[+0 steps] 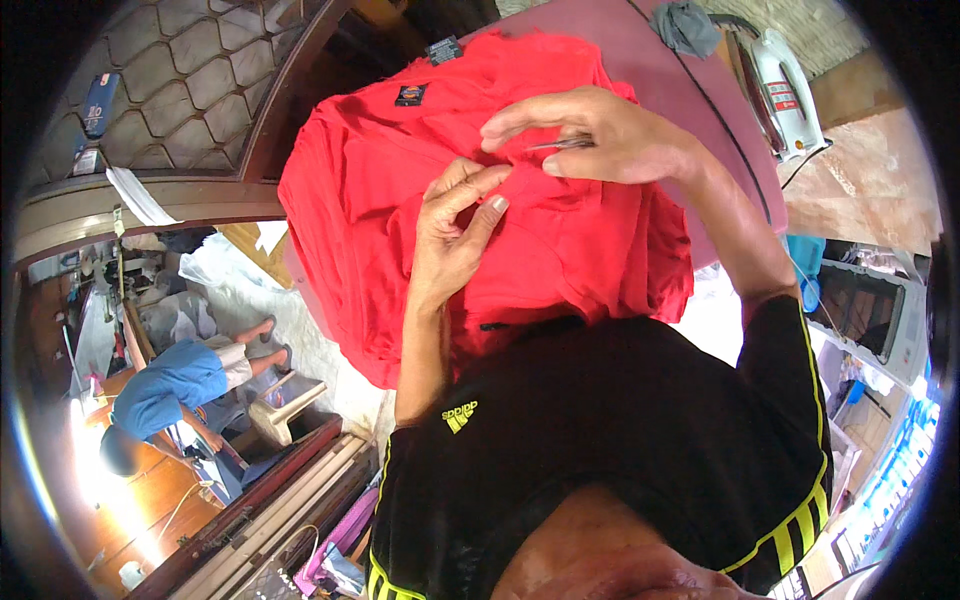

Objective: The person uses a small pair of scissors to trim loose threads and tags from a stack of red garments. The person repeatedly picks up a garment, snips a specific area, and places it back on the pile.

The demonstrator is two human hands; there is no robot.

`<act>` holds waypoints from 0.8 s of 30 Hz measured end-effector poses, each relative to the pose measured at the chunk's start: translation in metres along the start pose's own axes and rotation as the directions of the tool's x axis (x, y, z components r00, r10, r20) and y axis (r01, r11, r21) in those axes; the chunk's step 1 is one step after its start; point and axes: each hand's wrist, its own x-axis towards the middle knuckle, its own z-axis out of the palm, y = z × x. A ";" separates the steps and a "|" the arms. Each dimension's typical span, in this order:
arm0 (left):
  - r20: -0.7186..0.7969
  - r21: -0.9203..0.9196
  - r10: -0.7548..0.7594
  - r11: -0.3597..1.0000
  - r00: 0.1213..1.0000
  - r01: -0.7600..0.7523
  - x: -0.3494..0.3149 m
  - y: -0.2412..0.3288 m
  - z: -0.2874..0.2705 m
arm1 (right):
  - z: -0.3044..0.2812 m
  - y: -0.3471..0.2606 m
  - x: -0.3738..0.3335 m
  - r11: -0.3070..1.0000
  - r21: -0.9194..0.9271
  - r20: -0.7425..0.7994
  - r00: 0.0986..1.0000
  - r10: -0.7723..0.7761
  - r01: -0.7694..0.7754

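A bright red garment, with a dark label at its neck and a dark tag beyond it, lies bunched in front of me. Above the cloth my right hand holds small metal thread snips, whose tips point left; the grip is partly hidden by the fingers. Just left of the snips is my left hand, its fingers half curled, with thumb and index tips a little apart. I see nothing between them, though a thin thread would be too small to tell.
The garment rests on a pink padded board. A white iron stands at the far right, with a grey cloth beside it and a dark cord across the board. At left, another person in a blue shirt bends near a wooden stool.
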 end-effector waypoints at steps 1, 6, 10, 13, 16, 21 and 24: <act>-0.004 -0.007 0.020 1.000 1.000 -0.020 0.003 0.002 0.000 | -0.005 0.001 0.006 0.997 -0.026 0.077 0.994 0.075 -0.073; -0.082 0.350 0.045 0.937 0.996 -0.013 0.010 0.009 -0.005 | -0.024 0.009 0.018 0.969 -0.210 0.131 0.978 0.163 -0.134; -0.156 0.662 0.380 0.725 0.912 -0.189 0.007 -0.011 -0.004 | -0.011 0.005 0.003 0.758 -0.642 0.006 0.989 -0.145 0.115; -0.111 0.689 0.401 0.691 0.909 -0.220 -0.008 -0.030 0.000 | -0.002 0.011 -0.020 0.592 -0.790 0.025 0.973 -0.229 0.159; -0.127 0.623 0.354 0.756 0.926 -0.203 -0.018 -0.028 -0.001 | 0.004 0.016 -0.031 0.516 -0.843 -0.003 0.960 -0.280 0.148; -0.227 0.559 0.317 0.817 0.921 -0.143 -0.018 -0.029 0.002 | 0.011 0.026 -0.039 0.467 -0.875 -0.028 0.950 -0.309 0.126; -0.164 0.562 0.287 0.813 0.944 -0.149 -0.011 -0.020 0.002 | 0.011 0.022 -0.038 0.479 -0.870 -0.025 0.961 -0.277 0.115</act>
